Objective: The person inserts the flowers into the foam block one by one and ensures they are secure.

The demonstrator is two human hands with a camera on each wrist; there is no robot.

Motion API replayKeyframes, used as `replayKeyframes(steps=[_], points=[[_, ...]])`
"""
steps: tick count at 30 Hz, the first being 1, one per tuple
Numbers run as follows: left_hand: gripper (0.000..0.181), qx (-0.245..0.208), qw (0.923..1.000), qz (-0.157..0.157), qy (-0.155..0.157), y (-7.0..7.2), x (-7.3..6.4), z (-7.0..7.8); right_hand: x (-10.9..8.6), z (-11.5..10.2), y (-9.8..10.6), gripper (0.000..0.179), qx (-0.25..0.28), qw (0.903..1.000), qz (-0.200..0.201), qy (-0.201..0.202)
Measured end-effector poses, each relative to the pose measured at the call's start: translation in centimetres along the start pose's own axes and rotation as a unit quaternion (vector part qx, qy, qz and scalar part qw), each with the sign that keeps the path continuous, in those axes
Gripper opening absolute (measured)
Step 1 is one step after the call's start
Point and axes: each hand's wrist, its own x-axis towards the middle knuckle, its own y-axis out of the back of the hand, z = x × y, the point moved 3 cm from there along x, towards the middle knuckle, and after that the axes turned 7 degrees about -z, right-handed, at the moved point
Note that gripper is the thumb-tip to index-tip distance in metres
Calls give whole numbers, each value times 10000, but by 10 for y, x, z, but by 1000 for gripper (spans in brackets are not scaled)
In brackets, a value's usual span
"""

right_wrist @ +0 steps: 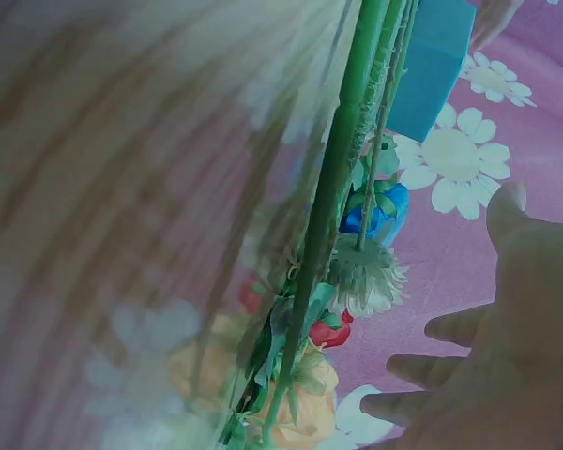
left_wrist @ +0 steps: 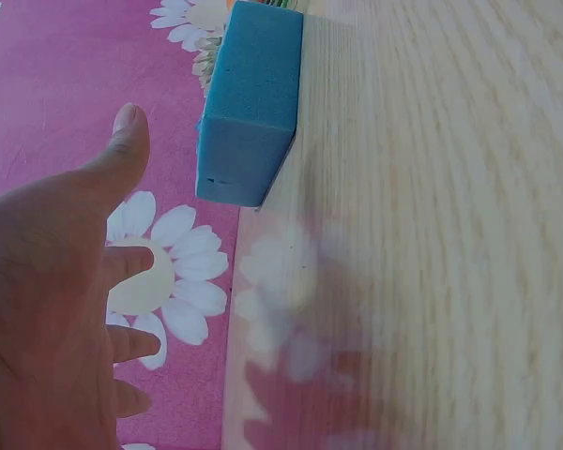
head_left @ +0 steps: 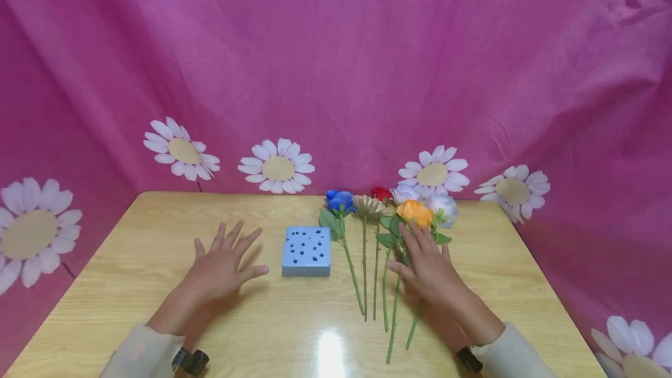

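Presently, the left hand [head_left: 219,268] is hovering above the worktop [head_left: 262,334], its fingers spreading wide and holding nothing. Just right of it, a blue block [head_left: 306,252] is sitting flat, its squarish top, dotted with holes, facing up. Beside the block, long-stemmed flowers are lying with heads pointing to the far edge and stems running toward the person. The blue flower [head_left: 340,201] is slanting, its stem end veering right; the beige flower [head_left: 369,206] is lying nearly straight; the red flower [head_left: 382,193] is partly showing behind. Farther right, the orange flower [head_left: 415,213] and pale flowers [head_left: 443,209] are bunching together. The right hand [head_left: 433,270] is hovering over the rightmost stems, its fingers fanning out and gripping nothing; contact with the leaves is remaining unclear. Magenta cloth [head_left: 336,74] printed with white daisies is hanging behind the wood-grained worktop.
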Motion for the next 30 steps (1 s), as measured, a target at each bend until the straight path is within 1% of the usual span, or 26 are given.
replayKeyframes(steps=[6,9,16,21,24,30], points=[[87,-11,10000,-32,-37,-2,3,0,2,1,-1,85,34,10000,1,39],[87,-118,9999,-63,-93,-3,5,1,2,1,-2,85,90,9999,-5,103],[93,-392,9989,-144,-207,-11,13,3,2,-5,-3,84,155,9987,81,488],[95,-626,9973,-158,-354,-16,20,6,4,-8,-4,84,221,9987,9,453],[93,-768,9959,-217,-426,-18,25,8,5,-8,-7,84,254,9987,-39,448],[90,-1067,9922,-479,-439,-20,32,14,7,-12,-10,84,403,9979,-123,490]])
